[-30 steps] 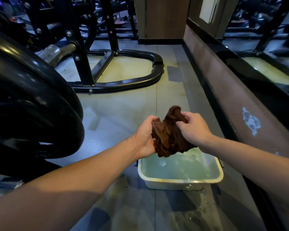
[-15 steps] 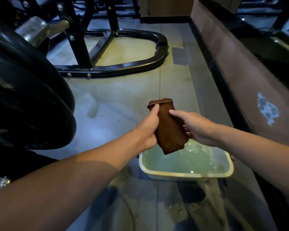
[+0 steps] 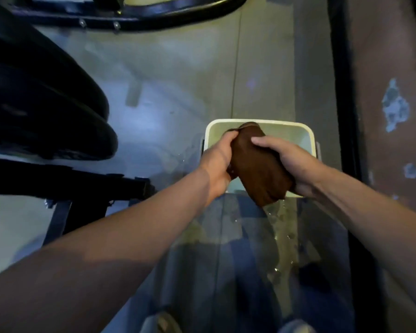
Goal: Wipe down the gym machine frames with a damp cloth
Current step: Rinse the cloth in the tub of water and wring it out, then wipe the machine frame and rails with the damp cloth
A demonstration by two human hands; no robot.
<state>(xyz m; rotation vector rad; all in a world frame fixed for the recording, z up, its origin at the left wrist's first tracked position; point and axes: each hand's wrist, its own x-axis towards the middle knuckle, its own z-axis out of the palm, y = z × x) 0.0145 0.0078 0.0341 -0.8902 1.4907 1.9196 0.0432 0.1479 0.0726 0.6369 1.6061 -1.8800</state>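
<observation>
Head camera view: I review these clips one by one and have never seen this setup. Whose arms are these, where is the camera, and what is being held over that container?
There is no machine here, only a person. The single camera sits on their head and looks forward and down, so both bare forearms reach in from the bottom. The left hand and the right hand both grip a rolled dark brown cloth above a pale rectangular plastic tub, which stands on the grey floor. The floor near the tub looks wet. The black gym machine frame lies beyond, with dark rounded parts at the left.
</observation>
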